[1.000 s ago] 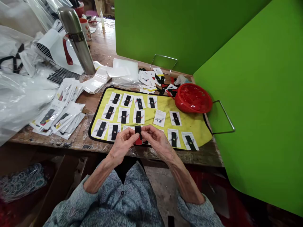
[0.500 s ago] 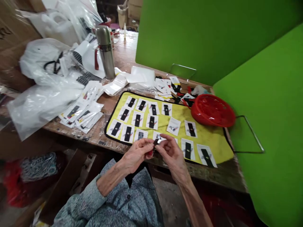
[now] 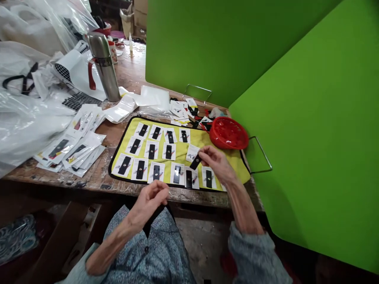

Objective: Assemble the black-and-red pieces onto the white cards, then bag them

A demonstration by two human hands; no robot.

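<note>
My right hand (image 3: 214, 161) pinches a flat black strip (image 3: 195, 162) with a small pale mark between thumb and fingers. The strip hangs tilted over the lower part of a printed white card (image 3: 192, 151), which lies on a yellow mat (image 3: 174, 159) with a black border. In front of the mat's near edge, my left hand (image 3: 152, 198) is curled with thumb and fingers together, and nothing shows in it. Several white cards, each bearing a black strip, lie in rows on the mat; one such card (image 3: 140, 169) is close beyond my left hand.
A red plastic basket (image 3: 227, 133) sits at the mat's right end, against green panels (image 3: 284, 130). Loose cards and strips (image 3: 180, 110) are heaped behind the mat. To the left are bagged cards (image 3: 74, 146), a steel thermos (image 3: 103, 65) and clear plastic bags (image 3: 26, 130).
My hands have parted. The right one has moved forward to the card with the black strip; the left has drawn back a little toward me. The camera view has swung right.
</note>
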